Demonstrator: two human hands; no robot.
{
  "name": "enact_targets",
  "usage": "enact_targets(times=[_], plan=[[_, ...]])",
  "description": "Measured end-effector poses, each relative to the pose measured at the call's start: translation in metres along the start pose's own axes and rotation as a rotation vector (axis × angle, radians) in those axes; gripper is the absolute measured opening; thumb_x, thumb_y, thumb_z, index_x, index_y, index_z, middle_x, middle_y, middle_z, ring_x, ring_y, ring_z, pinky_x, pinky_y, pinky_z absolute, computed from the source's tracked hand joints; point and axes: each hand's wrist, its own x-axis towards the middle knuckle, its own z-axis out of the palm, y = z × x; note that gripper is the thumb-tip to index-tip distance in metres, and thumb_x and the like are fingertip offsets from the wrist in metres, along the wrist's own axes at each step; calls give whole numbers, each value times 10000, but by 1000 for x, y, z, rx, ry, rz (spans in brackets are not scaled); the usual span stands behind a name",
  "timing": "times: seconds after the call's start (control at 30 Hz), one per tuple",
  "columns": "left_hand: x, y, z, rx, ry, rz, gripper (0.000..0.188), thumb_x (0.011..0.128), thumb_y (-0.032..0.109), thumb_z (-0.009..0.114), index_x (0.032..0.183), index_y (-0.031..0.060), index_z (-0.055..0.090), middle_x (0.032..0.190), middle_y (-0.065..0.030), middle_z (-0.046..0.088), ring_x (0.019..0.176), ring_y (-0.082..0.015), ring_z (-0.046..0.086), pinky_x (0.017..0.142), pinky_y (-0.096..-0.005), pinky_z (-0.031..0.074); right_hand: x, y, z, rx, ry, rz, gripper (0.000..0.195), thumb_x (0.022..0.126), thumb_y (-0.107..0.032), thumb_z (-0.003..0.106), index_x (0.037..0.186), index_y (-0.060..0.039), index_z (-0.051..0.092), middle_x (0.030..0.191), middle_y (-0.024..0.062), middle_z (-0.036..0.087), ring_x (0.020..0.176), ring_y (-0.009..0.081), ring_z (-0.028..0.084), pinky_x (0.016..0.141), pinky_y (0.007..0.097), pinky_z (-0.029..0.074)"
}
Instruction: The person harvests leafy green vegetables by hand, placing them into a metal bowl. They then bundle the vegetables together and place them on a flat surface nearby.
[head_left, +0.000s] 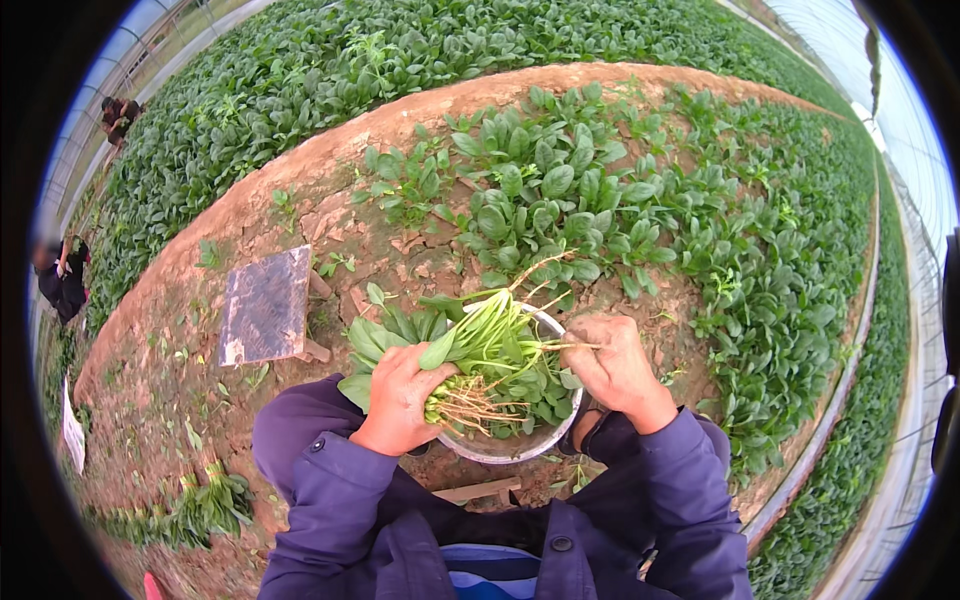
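My left hand (405, 397) is closed around a bunch of spinach (379, 341), its leaves toward the left and its thin pale roots (476, 405) toward the right. At the right, my right hand (619, 367) pinches the root of a spinach plant (551, 346). More stems with roots (495, 319) lie across the top of the bunch, pointing up and right. Beneath both hands a round white bucket (517, 456) stands between my legs, with loose green leaves (536, 397) in it. The hands and bunch hide part of its rim.
A small low stool with a worn flat top (266, 307) stands on the soil at left. Tied spinach bundles (214, 499) lie in a row at lower left. Growing spinach (562, 180) stands ahead and right. Two people (120, 120) are at the far left. A wooden piece (480, 491) lies below the bucket.
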Motion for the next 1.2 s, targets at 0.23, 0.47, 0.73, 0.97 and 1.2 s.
enact_targets(times=[0.23,0.47,0.73,0.97,1.2], plan=[[4,11,-2,168,-1,28,461,575,168,774,1010,47,680,1122,-144,607,940,-326,595,796,-430,419,18,-12,-8,-221,292,-35,191,831,-157,685,872,28,658,968,141,664,869,282,618,793,376,484],[9,17,3,154,-13,53,270,752,100,669,1015,37,682,1061,-128,632,910,-300,605,785,-408,430,14,13,33,208,6,254,261,836,-184,722,1001,17,696,1004,97,668,938,218,628,847,350,486],[8,18,2,151,-47,109,152,785,118,632,879,15,694,1067,-129,632,920,-281,605,780,-413,430,13,14,44,74,134,151,167,814,-101,653,903,31,704,930,113,710,880,263,680,817,355,508],[-1,1,9,158,-76,127,332,636,146,698,950,38,681,1086,-144,621,926,-310,605,779,-419,431,16,8,27,149,-54,466,198,820,-119,620,895,41,709,909,113,722,894,238,666,827,334,505],[-4,-5,-11,60,22,-14,551,517,239,841,1003,48,667,1142,-179,604,971,-372,584,832,-452,432,17,6,-23,587,277,463,233,950,-150,601,1023,57,682,952,92,714,839,118,630,783,275,493]])
